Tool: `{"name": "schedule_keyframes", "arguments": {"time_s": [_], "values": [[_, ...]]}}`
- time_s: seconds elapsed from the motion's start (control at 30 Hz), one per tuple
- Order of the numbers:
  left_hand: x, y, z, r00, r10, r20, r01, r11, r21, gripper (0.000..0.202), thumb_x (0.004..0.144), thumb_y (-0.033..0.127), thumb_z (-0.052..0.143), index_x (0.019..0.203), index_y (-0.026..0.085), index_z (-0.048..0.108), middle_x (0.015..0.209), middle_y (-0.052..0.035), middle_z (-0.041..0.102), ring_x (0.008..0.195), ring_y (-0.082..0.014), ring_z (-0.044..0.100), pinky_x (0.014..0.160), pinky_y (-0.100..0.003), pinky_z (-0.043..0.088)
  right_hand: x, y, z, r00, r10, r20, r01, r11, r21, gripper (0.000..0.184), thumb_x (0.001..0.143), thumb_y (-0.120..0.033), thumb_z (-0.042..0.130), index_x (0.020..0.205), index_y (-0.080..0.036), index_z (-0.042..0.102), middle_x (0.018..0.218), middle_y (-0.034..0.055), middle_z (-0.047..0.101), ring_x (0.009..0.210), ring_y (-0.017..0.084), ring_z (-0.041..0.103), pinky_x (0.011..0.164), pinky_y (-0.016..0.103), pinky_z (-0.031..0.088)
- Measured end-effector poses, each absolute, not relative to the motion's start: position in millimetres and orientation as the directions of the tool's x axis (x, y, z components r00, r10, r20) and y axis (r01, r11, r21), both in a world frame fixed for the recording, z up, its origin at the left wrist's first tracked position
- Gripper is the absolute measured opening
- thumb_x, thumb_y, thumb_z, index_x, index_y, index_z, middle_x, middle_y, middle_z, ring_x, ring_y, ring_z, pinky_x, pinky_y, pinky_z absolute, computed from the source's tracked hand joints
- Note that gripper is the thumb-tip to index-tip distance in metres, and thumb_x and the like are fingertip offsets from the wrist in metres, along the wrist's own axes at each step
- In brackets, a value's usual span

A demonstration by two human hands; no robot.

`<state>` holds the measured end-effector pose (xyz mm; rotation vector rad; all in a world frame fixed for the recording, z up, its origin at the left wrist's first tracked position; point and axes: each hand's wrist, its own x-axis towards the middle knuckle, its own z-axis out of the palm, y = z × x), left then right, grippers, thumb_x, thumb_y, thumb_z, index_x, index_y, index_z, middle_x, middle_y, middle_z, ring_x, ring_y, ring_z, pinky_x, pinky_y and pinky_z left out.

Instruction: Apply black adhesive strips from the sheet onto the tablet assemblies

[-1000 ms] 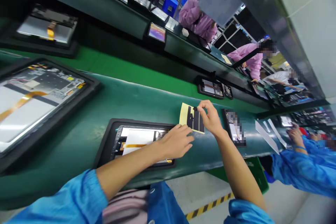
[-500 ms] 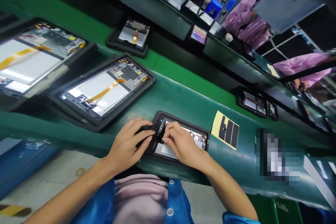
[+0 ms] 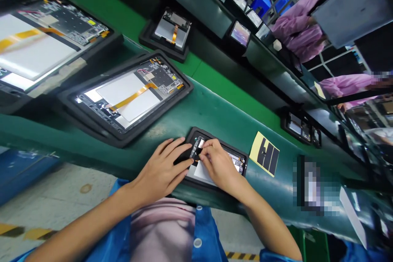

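From over here I've got an opened tablet point(image 3: 37, 45) far left, then a second tablet point(image 3: 129, 96) angled on the green worktop point(image 3: 211, 102). My left hand point(image 3: 162, 170) is spread loosely, fingertips at the left end of the third tablet point(image 3: 201, 172), sitting in its black tray. Just over it, a small black piece point(image 3: 198, 153) is pinched in my right hand point(image 3: 218, 164). Farther right: yellow sheet point(image 3: 264, 153) with black strips.
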<state>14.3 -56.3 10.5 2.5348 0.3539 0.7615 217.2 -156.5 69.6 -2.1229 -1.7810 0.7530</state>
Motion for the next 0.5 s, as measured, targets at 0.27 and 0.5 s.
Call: {"name": "schedule_keyframes", "arguments": {"time_s": [0.27,0.5], "values": [[20.3,-58.4,10.0,0.877,0.285,0.388,0.096,-0.893,0.439,0.033,0.098,0.034,0.061,0.129,0.028,0.071,0.154,-0.0098,0.057,0.148,-0.0356,0.044,0.120,-0.059,0.037,219.9,-157.8,67.4,0.117,0.970,-0.212,0.821,-0.215,-0.530,0.013,0.101,-0.017,0.052,0.091,-0.022,0.058,0.111,0.0093,0.056,0.097,0.022,0.063,0.086,0.038,0.055],[22.1,-58.6,6.1,0.905,0.274,0.324,0.113,-0.891,0.440,0.038,0.101,0.043,0.057,0.134,0.028,0.068,0.157,-0.0075,0.053,0.150,-0.0370,0.041,0.120,-0.062,0.035,217.0,-159.8,66.5,0.139,0.974,-0.178,0.828,-0.213,-0.519,0.013,0.102,-0.017,0.048,0.094,-0.021,0.058,0.108,0.0091,0.055,0.085,0.020,0.061,0.078,0.037,0.055]]}}
